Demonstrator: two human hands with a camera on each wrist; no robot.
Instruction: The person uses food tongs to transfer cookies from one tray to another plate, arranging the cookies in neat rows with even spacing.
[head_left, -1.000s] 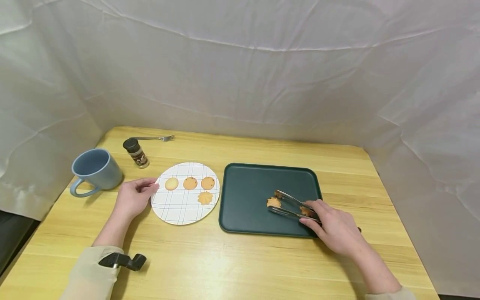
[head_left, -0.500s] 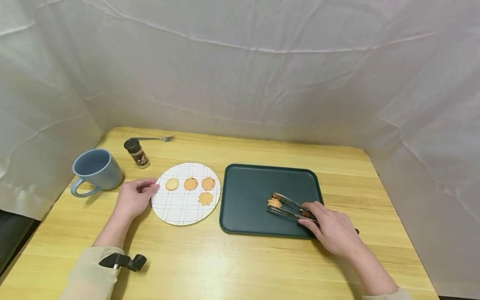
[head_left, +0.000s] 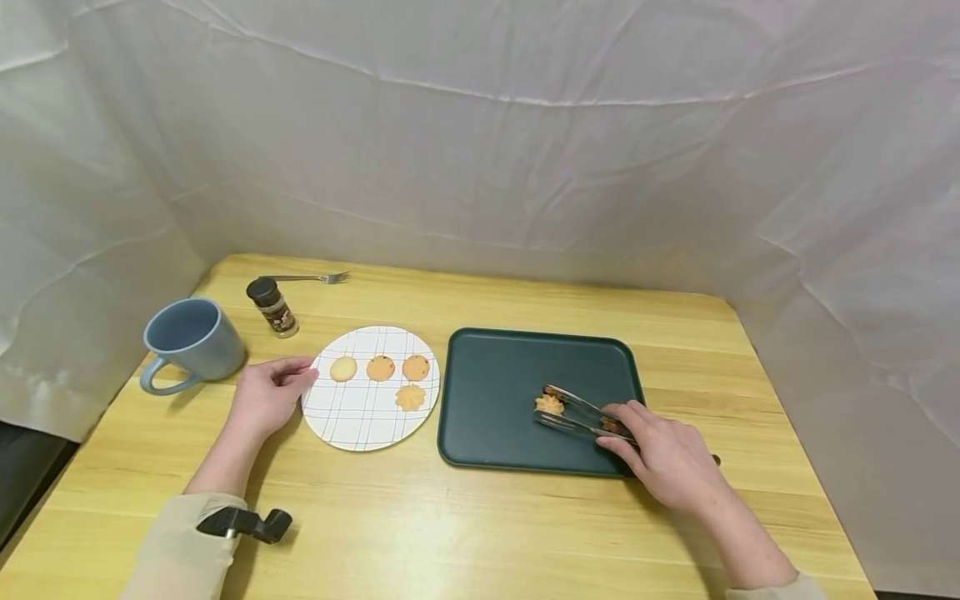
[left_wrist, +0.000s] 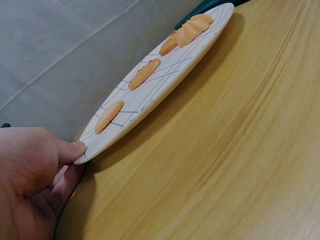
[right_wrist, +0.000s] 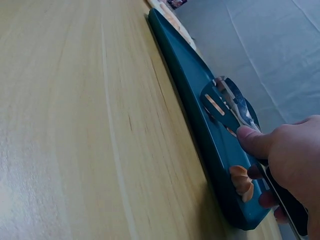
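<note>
Steel tongs point(head_left: 573, 412) in R hand point(head_left: 667, 462); cookie point(head_left: 549, 404) btwn tips.

Shiny metal tongs point(head_left: 577, 411); matt dark-green plastic tray point(head_left: 495, 367); smooth glazed plate point(head_left: 352, 421) with printed grid; lightly glossy wood-grain tabletop point(head_left: 465, 533); creased white cloth backdrop point(head_left: 480, 150).
</note>
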